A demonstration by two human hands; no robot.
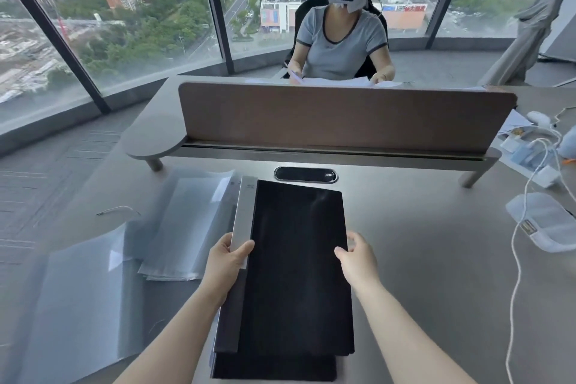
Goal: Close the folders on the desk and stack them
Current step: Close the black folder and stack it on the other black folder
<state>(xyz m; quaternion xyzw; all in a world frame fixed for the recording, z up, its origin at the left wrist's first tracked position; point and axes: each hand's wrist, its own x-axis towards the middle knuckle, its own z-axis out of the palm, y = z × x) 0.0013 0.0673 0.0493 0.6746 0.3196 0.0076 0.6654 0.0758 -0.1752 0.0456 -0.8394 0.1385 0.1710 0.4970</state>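
Note:
A closed black folder [296,268] with a grey spine lies lengthwise in front of me, on top of another black folder [274,366] whose near edge sticks out below it. My left hand [226,265] grips the top folder's grey spine on its left edge, thumb on top. My right hand [357,259] holds the folder's right edge with fingers curled around it. To the left, translucent folders [184,227] lie spread open on the grey desk [430,243].
A brown divider panel [343,115] stands across the desk's far side, with a person seated behind it handling papers. A cable port [305,174] sits just beyond the folders. A white cable [517,246], a plastic pouch [545,224] and small items lie at the right.

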